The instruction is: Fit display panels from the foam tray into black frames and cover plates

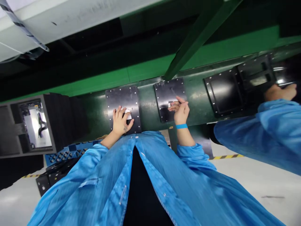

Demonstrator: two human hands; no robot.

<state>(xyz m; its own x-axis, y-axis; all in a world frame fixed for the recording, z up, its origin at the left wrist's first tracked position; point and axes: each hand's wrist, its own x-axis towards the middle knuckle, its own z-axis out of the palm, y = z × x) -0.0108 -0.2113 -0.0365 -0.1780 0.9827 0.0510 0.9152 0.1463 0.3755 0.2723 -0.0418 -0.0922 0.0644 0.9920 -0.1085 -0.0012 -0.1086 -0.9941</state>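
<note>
My left hand [121,123] lies with spread fingers on a flat black panel [121,95] that has light dots, like screw heads, along its edges. A small white label [128,115] shows beside the fingers. Over a second black panel [166,114], my right hand [181,112] has a thin dark pointed tool [173,91] between thumb and index finger; its exact kind is unclear. The other fingers of that hand stretch over a white label [169,104]. A blue band circles the right wrist.
Both panels rest on a dark green bench [147,106]. At left stands a black box with an opening [62,117]; at right lie another black panel [225,92] and a black frame [255,72]. A co-worker's hand [281,92] reaches in there. A green post [185,51] rises behind.
</note>
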